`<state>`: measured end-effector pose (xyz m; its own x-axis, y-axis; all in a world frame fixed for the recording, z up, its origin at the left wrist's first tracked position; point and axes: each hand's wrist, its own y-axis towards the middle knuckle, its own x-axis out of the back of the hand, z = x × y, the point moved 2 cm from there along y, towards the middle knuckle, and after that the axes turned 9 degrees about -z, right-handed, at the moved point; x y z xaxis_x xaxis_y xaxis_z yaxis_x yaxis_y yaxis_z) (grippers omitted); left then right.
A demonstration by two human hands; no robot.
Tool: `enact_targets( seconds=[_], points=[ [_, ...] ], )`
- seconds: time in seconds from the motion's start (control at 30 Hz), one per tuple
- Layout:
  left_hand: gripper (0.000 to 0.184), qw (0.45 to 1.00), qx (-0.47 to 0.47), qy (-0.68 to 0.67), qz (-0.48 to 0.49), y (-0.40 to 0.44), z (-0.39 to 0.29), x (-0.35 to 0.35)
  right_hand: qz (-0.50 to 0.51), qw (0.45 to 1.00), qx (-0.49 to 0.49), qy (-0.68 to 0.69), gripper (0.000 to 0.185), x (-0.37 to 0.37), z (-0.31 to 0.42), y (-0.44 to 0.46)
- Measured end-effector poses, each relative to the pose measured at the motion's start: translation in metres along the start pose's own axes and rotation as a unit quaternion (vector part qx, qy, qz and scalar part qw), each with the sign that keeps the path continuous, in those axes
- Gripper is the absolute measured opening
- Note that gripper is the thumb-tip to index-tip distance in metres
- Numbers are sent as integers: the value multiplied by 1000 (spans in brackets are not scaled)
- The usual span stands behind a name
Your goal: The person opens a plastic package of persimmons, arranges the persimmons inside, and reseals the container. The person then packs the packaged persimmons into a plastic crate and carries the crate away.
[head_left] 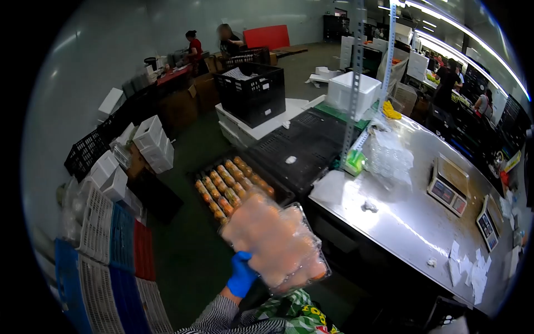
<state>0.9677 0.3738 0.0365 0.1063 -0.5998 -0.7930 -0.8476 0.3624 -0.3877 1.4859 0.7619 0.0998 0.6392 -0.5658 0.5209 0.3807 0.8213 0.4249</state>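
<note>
My left hand (242, 275), in a blue glove, grips the lower left edge of clear plastic fruit packs (272, 239). They look like two or more overlapping packs, with pale pinkish-orange contents blurred under the plastic. A few orange spots show at the lower right corner. My right hand does not show. Just beyond the packs sits a black crate (214, 221) holding several rows of small orange-red fruit (229, 181) in clear wrapping. The far edge of the held packs overlaps this crate in view.
To the right, a steel table (384, 217) carries scales (448, 186), bubble wrap (389, 158) and paper scraps (473, 273). A metal post (354, 83) rises at its edge. Stacked plastic crates (105, 261) line the left. Beyond stand a black crate (250, 94) and other people.
</note>
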Motion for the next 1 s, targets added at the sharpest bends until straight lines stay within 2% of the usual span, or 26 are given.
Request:
enact_targets(
  seconds=[0.03,0.1,0.2,0.23,0.27,0.3,0.33,0.37,0.4,0.53,0.6,0.63,0.73,0.83,0.93,1.0],
  points=[
    [71,999,-35,1,-12,1,-18,9,7,999,-3,52,62,-32,16,1],
    [72,995,-98,4,-24,10,-56,17,19,988,-12,153,59,-140,3,23],
    [73,986,-152,12,-60,12,-101,47,48,965,-11,259,54,-115,160,-93],
    [73,984,-158,15,-84,3,-106,61,166,935,-57,308,59,-128,198,-117],
    [74,980,-164,18,-107,-4,-111,74,229,903,-21,363,61,-159,204,-134],
    [73,974,-181,1,-134,-9,-116,83,307,869,-58,382,62,-174,241,-163],
    [72,966,-200,-16,-163,-12,-121,90,369,843,-38,389,57,-206,245,-180],
    [71,956,-224,-33,-188,-16,-125,97,428,792,-86,426,65,-214,290,-214],
    [71,947,-247,-42,-203,-19,-127,104,469,751,-84,457,65,-237,308,-239],
    [73,907,-324,-48,-265,-40,-131,129,610,662,-94,424,67,-281,410,-332],
    [74,891,-354,-44,-280,-53,-129,141,668,595,-107,434,66,-314,443,-371],
    [72,891,-364,-29,-270,-59,-125,149,693,561,-114,439,62,-328,460,-391],
    [69,861,-366,-60,-348,-70,-111,117,735,476,-171,451,49,-386,496,-456],
    [65,852,-410,-109,-307,-72,-93,131,791,378,-212,432,43,-446,526,-522],
    [61,852,-408,-174,-278,-53,-89,83,857,275,-250,358,42,-481,553,-577],
    [60,835,-433,-179,-289,-49,-78,104,886,218,-263,313,41,-512,562,-620]
  ],
)
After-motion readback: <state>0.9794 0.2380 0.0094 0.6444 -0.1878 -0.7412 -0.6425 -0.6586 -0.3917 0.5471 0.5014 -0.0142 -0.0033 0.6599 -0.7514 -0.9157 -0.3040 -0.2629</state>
